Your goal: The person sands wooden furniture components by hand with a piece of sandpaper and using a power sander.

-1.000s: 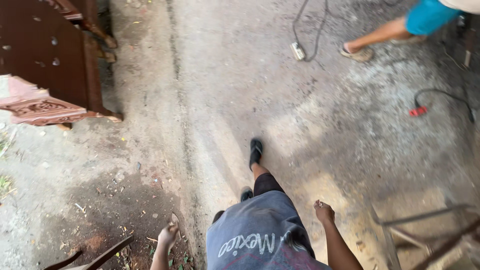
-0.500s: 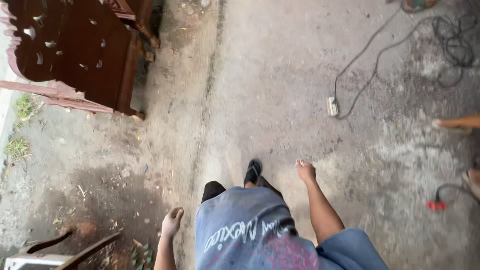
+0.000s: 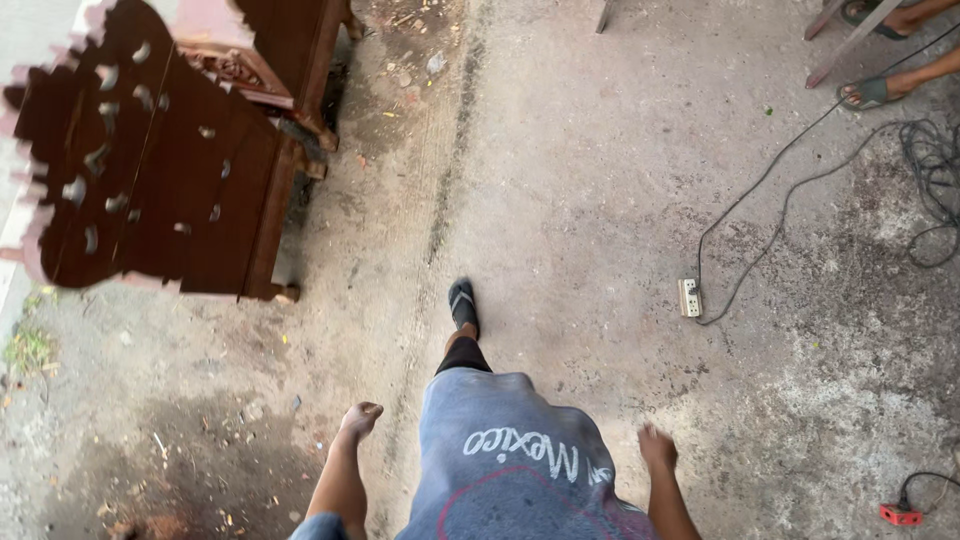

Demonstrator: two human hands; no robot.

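1. The left hand (image 3: 358, 420) hangs beside the hip over the concrete floor (image 3: 600, 200), fingers curled loosely inward, holding nothing.
2. The right hand (image 3: 657, 447) hangs on the other side, slightly blurred; its fingers look loosely bent and empty, though the blur makes this hard to confirm.
3. Between the hands is a grey-blue shirt (image 3: 510, 460) with white lettering and a red curved line on its front.
4. One foot in a dark sandal (image 3: 462, 303) is set forward on the floor.
5. A carved dark-brown wooden furniture piece (image 3: 150, 170) with pierced cut-outs stands at upper left, well apart from the left hand.
6. A white power strip (image 3: 689, 297) lies right of the sandal, its black cable (image 3: 800, 180) trailing to a tangle at the right edge.
7. A small red plug (image 3: 900, 515) lies at lower right.
8. Another person's sandalled feet (image 3: 870, 92) show at upper right.
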